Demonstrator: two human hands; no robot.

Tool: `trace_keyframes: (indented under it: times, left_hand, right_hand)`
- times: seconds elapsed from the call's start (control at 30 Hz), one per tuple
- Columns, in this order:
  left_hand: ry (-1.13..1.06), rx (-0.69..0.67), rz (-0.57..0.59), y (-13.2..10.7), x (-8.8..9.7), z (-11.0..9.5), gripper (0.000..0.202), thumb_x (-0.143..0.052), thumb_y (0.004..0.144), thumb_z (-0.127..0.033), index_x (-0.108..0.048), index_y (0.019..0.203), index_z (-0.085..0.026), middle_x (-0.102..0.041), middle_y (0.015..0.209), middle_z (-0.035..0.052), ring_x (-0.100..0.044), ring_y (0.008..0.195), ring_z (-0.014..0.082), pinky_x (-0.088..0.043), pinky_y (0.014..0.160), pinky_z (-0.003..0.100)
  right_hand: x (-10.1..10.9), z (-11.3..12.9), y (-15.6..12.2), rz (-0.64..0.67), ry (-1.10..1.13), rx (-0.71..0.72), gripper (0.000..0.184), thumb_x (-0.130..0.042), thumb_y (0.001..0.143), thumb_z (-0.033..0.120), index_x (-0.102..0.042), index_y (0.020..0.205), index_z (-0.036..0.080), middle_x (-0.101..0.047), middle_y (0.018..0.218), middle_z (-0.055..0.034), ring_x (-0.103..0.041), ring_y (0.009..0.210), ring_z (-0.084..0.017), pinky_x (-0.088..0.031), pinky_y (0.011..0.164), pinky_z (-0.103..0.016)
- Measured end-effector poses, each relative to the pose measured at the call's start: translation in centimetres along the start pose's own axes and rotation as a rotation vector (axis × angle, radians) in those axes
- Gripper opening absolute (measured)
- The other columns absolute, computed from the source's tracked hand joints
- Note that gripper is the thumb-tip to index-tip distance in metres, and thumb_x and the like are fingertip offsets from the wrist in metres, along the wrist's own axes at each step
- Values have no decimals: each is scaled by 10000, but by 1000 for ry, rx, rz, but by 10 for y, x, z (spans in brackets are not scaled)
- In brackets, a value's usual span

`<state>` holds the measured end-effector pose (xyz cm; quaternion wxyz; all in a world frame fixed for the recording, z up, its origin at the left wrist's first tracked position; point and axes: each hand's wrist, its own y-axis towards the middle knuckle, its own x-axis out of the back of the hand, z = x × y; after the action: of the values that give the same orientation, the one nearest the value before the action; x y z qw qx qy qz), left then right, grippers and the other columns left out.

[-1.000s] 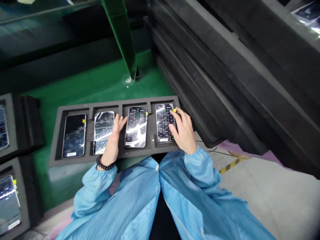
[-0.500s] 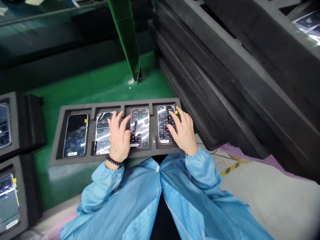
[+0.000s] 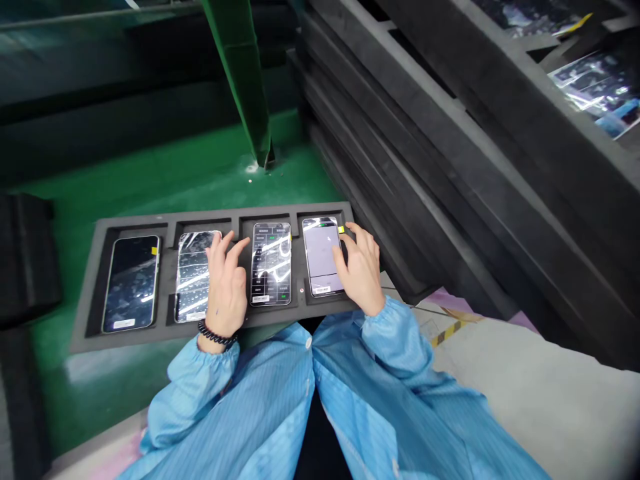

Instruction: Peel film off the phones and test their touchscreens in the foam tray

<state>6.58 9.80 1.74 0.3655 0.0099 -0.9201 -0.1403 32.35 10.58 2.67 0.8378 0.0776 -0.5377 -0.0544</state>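
A black foam tray [image 3: 165, 335] holds several smartphones in a row of recesses. My right hand [image 3: 360, 270] is open at the right edge of the rightmost phone [image 3: 320, 257], whose screen is pale grey with a dark band low down. Its thumb lies over the screen's edge; whether it touches cannot be told. My left hand [image 3: 227, 287], fingers spread, covers part of the second phone from the left [image 3: 191, 277], which reflects bright light. Between my hands, another phone [image 3: 271, 267] shows a dark grid with green cells. The leftmost phone [image 3: 131, 285] has a dark screen and a yellow tab.
A tall stack of black foam trays [image 3: 400, 147] rises at the right, with phones [image 3: 600, 90] in the top one. A green metal post [image 3: 245, 87] stands beyond the tray on the green surface [image 3: 190, 177]. Dark foam blocks [image 3: 27, 257] sit at the left.
The rightmost phone's screen has changed from a dark grid to pale grey. My right hand's fingers have drawn back toward its right edge. The whole view has shifted slightly.
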Motion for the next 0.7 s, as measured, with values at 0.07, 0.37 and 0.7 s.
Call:
trace_keyframes:
  times: [0.07,0.37,0.7]
  left_hand:
    - [-16,10,11,1,0,0,623,-148,1045,-551,-494,1408,-182,-394,1537,147,-185,1536,258,-95,1278,504]
    - [-30,39,46,0,1,1,605,-150,1036,-571,-478,1418,-235,-363,1558,105,-164,1541,261,-94,1286,515]
    - [-22,50,44,1,0,0,609,-151,1038,-567,-495,1391,-209,-376,1540,135,-170,1539,261,-121,1279,527]
  right_hand:
    - [-1,-5,4,4,101,14,332,-440,986,308,-687,1130,138,-540,1414,-166,-481,1308,-311,-424,1106,-508]
    - [-14,-27,22,11,203,67,420,-377,905,90,-686,1180,166,-413,1557,-118,-365,1449,-261,-365,1195,-527]
    - [-14,-33,19,-35,278,46,415,-421,880,56,-762,1048,221,-514,1490,-76,-468,1382,-233,-464,1111,-508]
